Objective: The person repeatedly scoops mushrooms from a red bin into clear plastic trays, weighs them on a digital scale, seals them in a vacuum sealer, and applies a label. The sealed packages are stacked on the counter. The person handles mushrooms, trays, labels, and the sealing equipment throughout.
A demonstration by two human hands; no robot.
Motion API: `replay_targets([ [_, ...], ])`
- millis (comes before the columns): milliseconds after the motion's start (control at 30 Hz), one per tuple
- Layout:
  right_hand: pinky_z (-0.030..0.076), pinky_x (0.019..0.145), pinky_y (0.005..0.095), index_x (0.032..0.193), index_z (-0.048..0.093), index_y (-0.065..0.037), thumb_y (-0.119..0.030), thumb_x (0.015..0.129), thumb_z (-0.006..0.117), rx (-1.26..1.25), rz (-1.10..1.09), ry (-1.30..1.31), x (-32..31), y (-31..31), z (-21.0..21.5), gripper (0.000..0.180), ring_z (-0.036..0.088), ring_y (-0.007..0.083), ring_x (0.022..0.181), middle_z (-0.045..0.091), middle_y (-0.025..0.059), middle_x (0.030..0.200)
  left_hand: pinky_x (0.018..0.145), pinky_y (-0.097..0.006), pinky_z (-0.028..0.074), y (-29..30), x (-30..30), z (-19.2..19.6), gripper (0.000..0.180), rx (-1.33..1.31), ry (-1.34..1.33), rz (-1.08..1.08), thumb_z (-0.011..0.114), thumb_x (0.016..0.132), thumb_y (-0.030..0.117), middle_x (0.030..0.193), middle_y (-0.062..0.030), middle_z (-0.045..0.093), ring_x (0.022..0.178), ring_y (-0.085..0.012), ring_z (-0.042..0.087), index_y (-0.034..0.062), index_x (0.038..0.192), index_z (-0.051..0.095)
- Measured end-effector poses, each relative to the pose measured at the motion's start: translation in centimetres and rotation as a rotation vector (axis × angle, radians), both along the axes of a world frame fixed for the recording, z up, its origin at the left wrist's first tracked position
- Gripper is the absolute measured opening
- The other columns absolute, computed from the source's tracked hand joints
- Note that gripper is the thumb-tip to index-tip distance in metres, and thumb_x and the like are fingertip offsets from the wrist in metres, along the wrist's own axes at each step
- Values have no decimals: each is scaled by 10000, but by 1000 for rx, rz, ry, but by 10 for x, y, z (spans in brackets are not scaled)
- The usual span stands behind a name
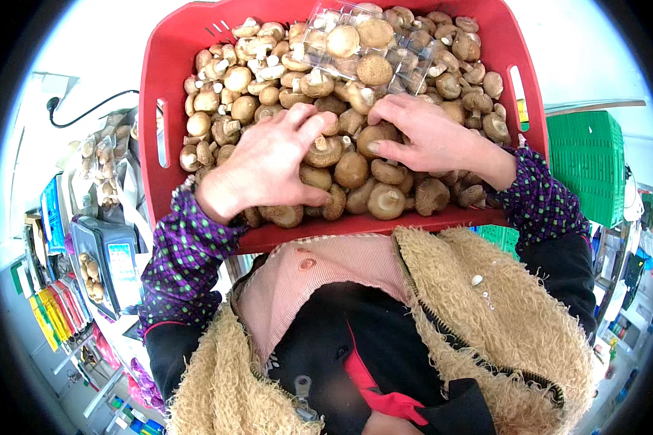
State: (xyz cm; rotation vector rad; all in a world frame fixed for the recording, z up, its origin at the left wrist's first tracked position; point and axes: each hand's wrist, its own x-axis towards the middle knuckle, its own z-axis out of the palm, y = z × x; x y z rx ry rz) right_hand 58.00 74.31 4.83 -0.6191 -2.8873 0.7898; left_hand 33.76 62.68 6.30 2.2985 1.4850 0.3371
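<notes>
A red plastic crate (168, 80) in front of me is full of brown mushrooms (239, 87). My left hand (268, 163) lies palm down on the pile near the crate's front left, fingers curled around a few mushrooms. My right hand (428, 134) rests on the pile at the front right, its fingers bent over a mushroom (374, 138). A clear plastic punnet (366, 43) holding a few mushrooms lies on the heap at the back.
A scale (112, 264) with a small packed tray of mushrooms stands at the left, with more packed trays (101, 167) behind it. A green crate (588, 167) stands at the right. A black cable (87, 112) runs along the white surface at the left.
</notes>
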Motion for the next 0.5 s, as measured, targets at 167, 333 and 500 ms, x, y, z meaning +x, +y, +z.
replay_targets([
  [167,456,826,445,1045,567,-78,-418,695,778,198,131,7,-17,-39,5,532,557,352,959,533,157,1030,855,-437,500,3,-2,9,892,-106,30,20,850,515,243,1137,-167,533,997,-378,578,65,1299,464],
  [333,533,659,417,1015,604,-122,-220,634,767,138,182,259,-14,-43,-12,426,590,326,887,522,128,1016,825,-430,522,-7,8,-7,808,25,-77,-17,813,532,183,1150,-166,523,970,-381,595,72,1262,484],
  [500,541,726,362,1093,638,-147,-160,688,787,-170,58,375,-9,-20,5,432,647,259,889,609,100,982,773,-407,535,1,9,-9,674,63,-308,2,761,594,85,1074,-147,536,922,-355,610,95,1225,523],
])
